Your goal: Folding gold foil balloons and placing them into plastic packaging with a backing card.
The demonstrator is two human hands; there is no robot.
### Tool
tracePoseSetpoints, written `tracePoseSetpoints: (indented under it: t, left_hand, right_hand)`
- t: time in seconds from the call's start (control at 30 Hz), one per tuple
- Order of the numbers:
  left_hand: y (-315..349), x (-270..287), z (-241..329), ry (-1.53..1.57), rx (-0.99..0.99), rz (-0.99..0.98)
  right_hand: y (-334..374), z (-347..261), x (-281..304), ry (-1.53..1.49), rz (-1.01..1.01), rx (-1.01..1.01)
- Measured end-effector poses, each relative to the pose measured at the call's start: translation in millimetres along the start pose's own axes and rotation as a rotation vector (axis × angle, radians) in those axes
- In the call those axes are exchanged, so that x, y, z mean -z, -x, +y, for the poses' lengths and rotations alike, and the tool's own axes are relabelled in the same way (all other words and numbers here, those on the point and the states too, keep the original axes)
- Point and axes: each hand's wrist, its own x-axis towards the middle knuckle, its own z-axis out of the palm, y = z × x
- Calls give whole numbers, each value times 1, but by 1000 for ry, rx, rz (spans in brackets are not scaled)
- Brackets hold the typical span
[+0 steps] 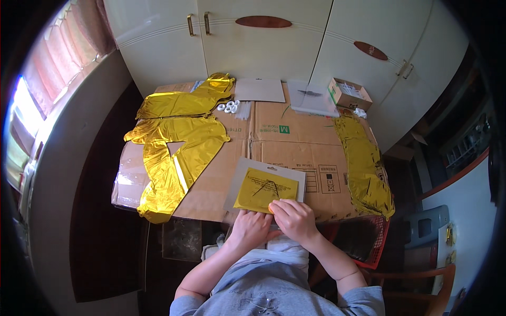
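A gold foil balloon (266,187), folded into a flat packet with dark printing, lies on a pale card (237,176) with a hanging slot. The card rests at the table's near edge. My right hand (294,220) is closed in a pinch on the packet's near right corner, where a small orange patch shows at the fingertips. Beside it, my left hand (250,229) has its fingers pressed together on the packet's near edge, its thumb pointing toward the right hand.
Flattened cardboard (284,131) covers the table. Unfolded gold foil balloons (182,158) lie on the left, another gold foil balloon (363,163) on the right. At the back are white ribbon rolls (229,107), a blank card (259,90), a clear sheet (313,99) and a small box (350,94).
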Motion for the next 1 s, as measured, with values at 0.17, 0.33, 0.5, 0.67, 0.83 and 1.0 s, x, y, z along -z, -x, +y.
tracePoseSetpoints:
  t: [0.17, 0.33, 0.5, 0.67, 0.83, 1.0]
  left_hand:
    - [-7, -18, -10, 29, 33, 57]
    - [-2, -8, 6, -45, 68, -17]
    - [14, 4, 14, 41, 6, 160]
    - [47, 15, 15, 203, -11, 127]
    - [37, 26, 3, 98, 33, 215]
    - [26, -1, -19, -25, 85, 59]
  right_hand:
    - [4, -2, -3, 41, -5, 8]
    - [6, -1, -7, 59, -1, 18]
    - [13, 0, -10, 73, -16, 17]
    - [20, -2, -8, 6, -119, -25]
    - [22, -2, -9, -91, -165, -79]
    - [20, 1, -22, 1, -252, -201]
